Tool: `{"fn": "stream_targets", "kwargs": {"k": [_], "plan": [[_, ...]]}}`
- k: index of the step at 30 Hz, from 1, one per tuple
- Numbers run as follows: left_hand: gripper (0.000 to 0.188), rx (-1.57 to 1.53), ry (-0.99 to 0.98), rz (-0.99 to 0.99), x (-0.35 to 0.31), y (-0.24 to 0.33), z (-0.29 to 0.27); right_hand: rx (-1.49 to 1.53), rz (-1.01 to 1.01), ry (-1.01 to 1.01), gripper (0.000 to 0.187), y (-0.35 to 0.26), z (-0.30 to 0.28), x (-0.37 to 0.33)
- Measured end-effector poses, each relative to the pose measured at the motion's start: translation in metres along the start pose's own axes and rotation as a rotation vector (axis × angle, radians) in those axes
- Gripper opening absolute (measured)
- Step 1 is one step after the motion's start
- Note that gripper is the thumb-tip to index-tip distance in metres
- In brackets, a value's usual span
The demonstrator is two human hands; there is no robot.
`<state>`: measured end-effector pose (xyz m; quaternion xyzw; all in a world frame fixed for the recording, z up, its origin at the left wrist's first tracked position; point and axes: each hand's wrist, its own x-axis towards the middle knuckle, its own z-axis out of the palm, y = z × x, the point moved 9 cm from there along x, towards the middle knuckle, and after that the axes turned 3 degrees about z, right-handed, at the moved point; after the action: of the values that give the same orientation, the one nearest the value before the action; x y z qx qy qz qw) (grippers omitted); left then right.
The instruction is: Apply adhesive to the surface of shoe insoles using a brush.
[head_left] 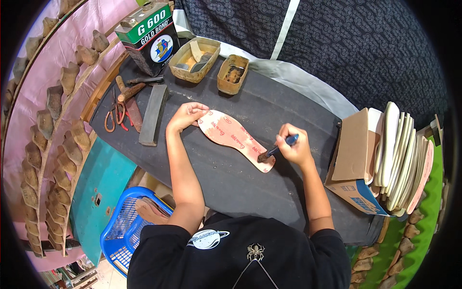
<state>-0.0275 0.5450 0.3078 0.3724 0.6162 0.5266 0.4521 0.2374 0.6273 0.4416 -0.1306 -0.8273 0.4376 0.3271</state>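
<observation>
A pink shoe insole (231, 136) with red print lies flat on the black work board (269, 101). My left hand (185, 115) presses down on its toe end with fingers spread. My right hand (293, 147) grips a blue-handled brush (276, 149), whose dark bristles touch the insole's heel end.
At the back stand a green-topped glue can (149, 33) and two stained trays (195, 60) (233, 73). Scissors (115, 115), hand tools and a grey block (154, 114) lie at left. A cardboard box (353, 159) with stacked insoles (402, 159) sits right. A blue basket (127, 224) is lower left. Shoe lasts (45, 125) line the left wall.
</observation>
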Motion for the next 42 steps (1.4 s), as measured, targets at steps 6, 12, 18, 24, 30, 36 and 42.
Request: {"fn": "stream_targets", "kwargs": {"k": [6, 12, 18, 24, 30, 36, 42], "plan": [[0.022, -0.123, 0.136, 0.096, 0.001, 0.002, -0.014, 0.339, 0.131, 0.241, 0.019, 0.023, -0.014, 0.065], [0.028, -0.15, 0.139, 0.059, -0.008, 0.008, -0.012, 0.196, -0.059, 0.324, 0.015, 0.029, 0.017, 0.132], [0.029, -0.194, 0.117, 0.052, -0.012, 0.01, -0.011, -0.056, -0.015, 0.266, 0.024, 0.048, 0.041, 0.153], [0.03, -0.196, 0.12, 0.051, -0.011, 0.01, -0.013, -0.124, 0.031, 0.243, 0.026, 0.056, 0.045, 0.155], [0.031, -0.203, 0.13, 0.068, -0.009, 0.013, -0.011, -0.005, 0.055, 0.289, 0.024, 0.061, 0.032, 0.147], [0.031, -0.205, 0.169, 0.092, -0.009, 0.015, -0.011, 0.26, 0.03, 0.42, 0.02, 0.056, -0.009, 0.135], [0.028, -0.309, 0.22, 0.147, 0.008, 0.01, -0.006, 0.588, 0.087, 0.502, 0.019, 0.053, -0.033, 0.088]]}}
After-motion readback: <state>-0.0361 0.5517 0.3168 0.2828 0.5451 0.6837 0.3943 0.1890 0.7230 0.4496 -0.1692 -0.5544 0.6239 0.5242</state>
